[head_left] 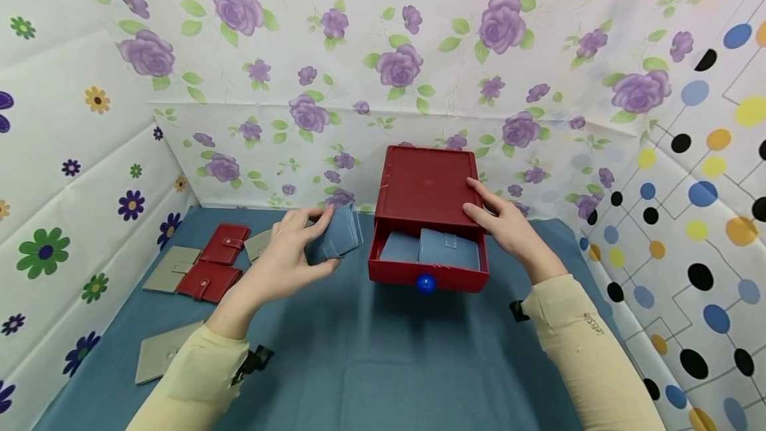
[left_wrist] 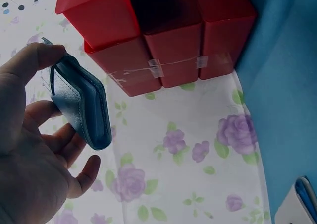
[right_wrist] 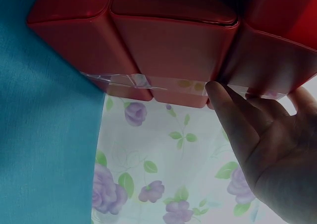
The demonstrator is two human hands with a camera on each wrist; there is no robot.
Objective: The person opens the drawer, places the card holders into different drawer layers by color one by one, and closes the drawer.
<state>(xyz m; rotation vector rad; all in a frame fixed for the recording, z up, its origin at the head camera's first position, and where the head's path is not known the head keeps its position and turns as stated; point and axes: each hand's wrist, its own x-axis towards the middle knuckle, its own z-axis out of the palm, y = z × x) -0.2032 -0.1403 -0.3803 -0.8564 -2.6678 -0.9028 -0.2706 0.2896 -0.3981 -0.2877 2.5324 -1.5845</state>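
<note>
My left hand (head_left: 287,255) pinches a small blue wallet (head_left: 340,235) between thumb and fingers, above the table and left of a red drawer unit (head_left: 427,185). In the left wrist view the same wallet (left_wrist: 81,102) is seen edge-on, tilted, with stitched borders. The unit's top drawer (head_left: 427,277) is pulled out, with a blue knob (head_left: 425,284) on its front. Inside lie blue wallets, one with a strap (head_left: 449,249) and another (head_left: 399,247) beside it. My right hand (head_left: 509,225) rests on the unit's right side with fairly straight fingers.
On the left lie two red wallets (head_left: 226,243) with snap straps. Grey-green wallets (head_left: 172,270) lie around them, one (head_left: 164,353) nearer me, partly behind my left sleeve. Floral cloth (head_left: 359,72) hangs behind; patterned side cloths flank the blue-covered table (head_left: 413,364).
</note>
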